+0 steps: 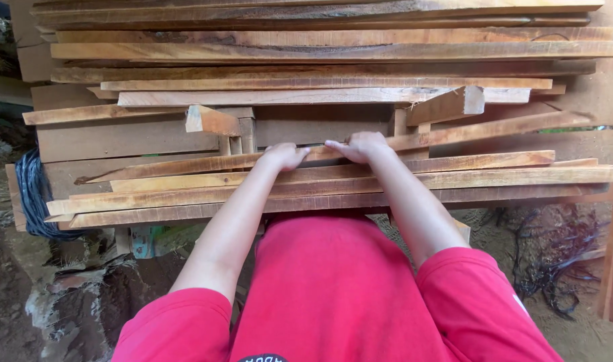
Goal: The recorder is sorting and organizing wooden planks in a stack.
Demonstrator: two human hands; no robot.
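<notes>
Reaching forward from the bottom of the frame, two bare arms in red sleeves are seen stretched over a loose stack of rough-sawn wooden slats (pixel 333 184) at the centre of the frame. The left hand (pixel 284 156) is curled, knuckles up, over the edge of a long angled slat (pixel 427 139), and the right hand (pixel 360 145) is laid just beside it on the same slat, fingers bent and partly closed over the wood; how firmly either one grips cannot be told, since the fingertips are hidden behind the edge. The slat is tilted, its far end raised toward the right of the frame, and it rests across other slats that are not squared up. Trouble could be caused by that looseness: if the slat is drawn out, the pieces lying on it, among them a short offcut block (pixel 210 121) left of centre and a larger wedge-shaped block (pixel 447 104) right of centre, may be dislodged and dropped toward the hands. Splinters are a likely hazard, as the edges look rough and no gloves are worn. A fingertip could be pinched between shifting slats. A coil of dark blue cord (pixel 33 194) hangs at the left edge, and dark tangled wire (pixel 554 268) lies on the dirt ground at the lower right.
</notes>
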